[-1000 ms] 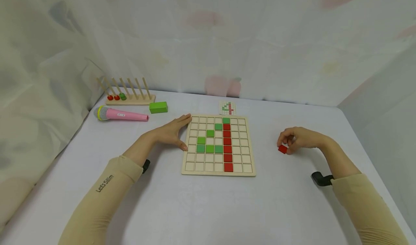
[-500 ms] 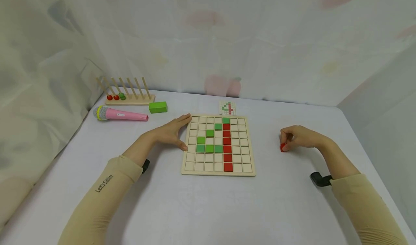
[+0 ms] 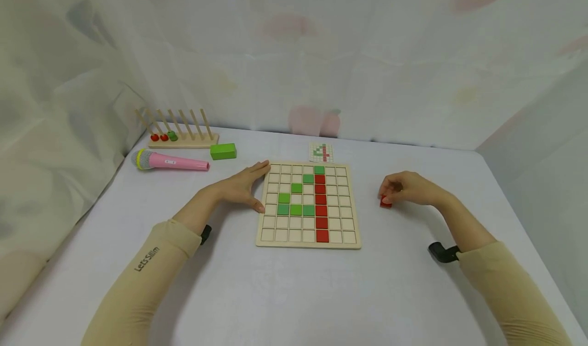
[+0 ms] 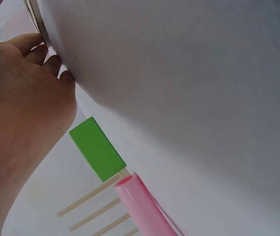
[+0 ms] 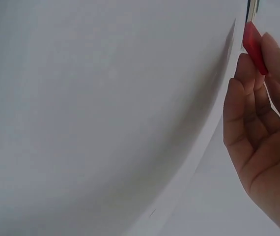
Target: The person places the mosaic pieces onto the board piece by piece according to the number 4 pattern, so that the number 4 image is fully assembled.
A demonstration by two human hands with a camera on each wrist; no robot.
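Observation:
A wooden grid board (image 3: pixel 294 236) lies on the white table with red and green square tiles set in it. A column of red tiles (image 3: pixel 321 199) runs down right of its middle, a green tile at its top. My left hand (image 3: pixel 239 187) rests along the board's left edge, thumb and fingers spread. Right of the board, my right hand (image 3: pixel 409 188) pinches a red tile (image 5: pixel 254 47) between thumb and fingertips, seen most plainly in the right wrist view. Behind the board lies a small pattern card (image 3: pixel 321 152) printed with a red and green figure on a grid.
At the back left stands a wooden peg rack (image 3: pixel 184 141) with red and green beads on some pegs. A pink toy microphone (image 3: pixel 176 162) lies before it, beside a green block (image 3: pixel 223 151). Curtains hang behind the table (image 3: pixel 294 295).
My right hand has picked the red tile up into a pinch and moved left with it, towards the board. The left hand has kept its place at the board's edge.

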